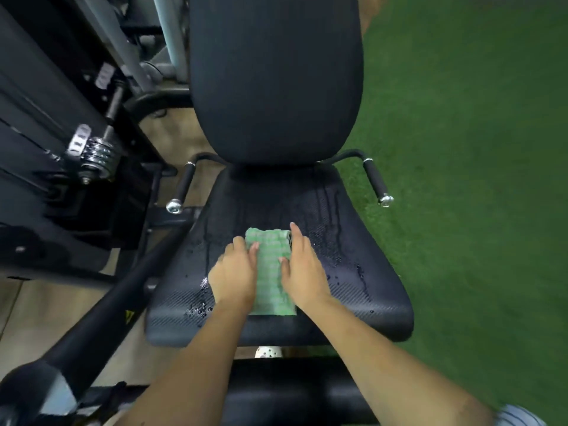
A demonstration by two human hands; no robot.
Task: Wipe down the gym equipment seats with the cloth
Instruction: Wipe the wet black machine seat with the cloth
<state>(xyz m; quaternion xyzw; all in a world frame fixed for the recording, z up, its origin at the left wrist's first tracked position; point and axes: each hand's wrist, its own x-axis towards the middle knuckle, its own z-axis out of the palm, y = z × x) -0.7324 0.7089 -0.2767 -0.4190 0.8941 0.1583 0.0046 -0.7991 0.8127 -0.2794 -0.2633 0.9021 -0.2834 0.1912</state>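
two bare forearms reached in from the near edge. the left hand [233,272] lay flat on the left side of the cloth [272,272], its fingers straight and close together, not curled round anything. the right hand [302,272] pressed on the cloth's right side with fingers straight and slightly spread, the forefinger stretched out past the cloth's far corner. the green cloth lay folded in a long strip between the hands, on the middle of the black seat [353,287]. water drops [335,259] and thin runs sat on the seat on both sides of the cloth. beyond, a left handle [184,186] and a right handle [376,182] flanked the seat's back edge. the dark backrest [276,72] rose behind, with green turf [476,149] to the right and chrome weight plates [98,155] to the left.
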